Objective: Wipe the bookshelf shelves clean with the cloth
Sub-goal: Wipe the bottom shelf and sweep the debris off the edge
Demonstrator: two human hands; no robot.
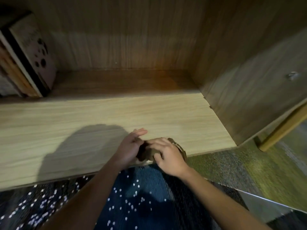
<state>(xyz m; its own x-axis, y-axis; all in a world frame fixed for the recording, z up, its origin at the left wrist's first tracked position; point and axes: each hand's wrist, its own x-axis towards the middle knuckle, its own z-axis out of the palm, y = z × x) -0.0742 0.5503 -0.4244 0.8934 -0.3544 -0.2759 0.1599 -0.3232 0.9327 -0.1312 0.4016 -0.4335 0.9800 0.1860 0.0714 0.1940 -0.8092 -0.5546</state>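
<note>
Sitting at the shelf (99, 117) front edge, brown cloth (148, 155) bunched between both hands, right hand (168, 157) fingers curled over it, left hand (128, 146) palm against it, fingers straight (cloth mostly hidden), books (28, 60) leaning far left.

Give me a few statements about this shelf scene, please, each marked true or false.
1. The left hand and right hand are at the front edge of the shelf. True.
2. The cloth lies alone at the back of the shelf. False: it is between the two hands, at the front.
3. Books stand at the shelf's left end. True.
4. The right hand is clear of the cloth. False: its fingers curl over the cloth.
</note>
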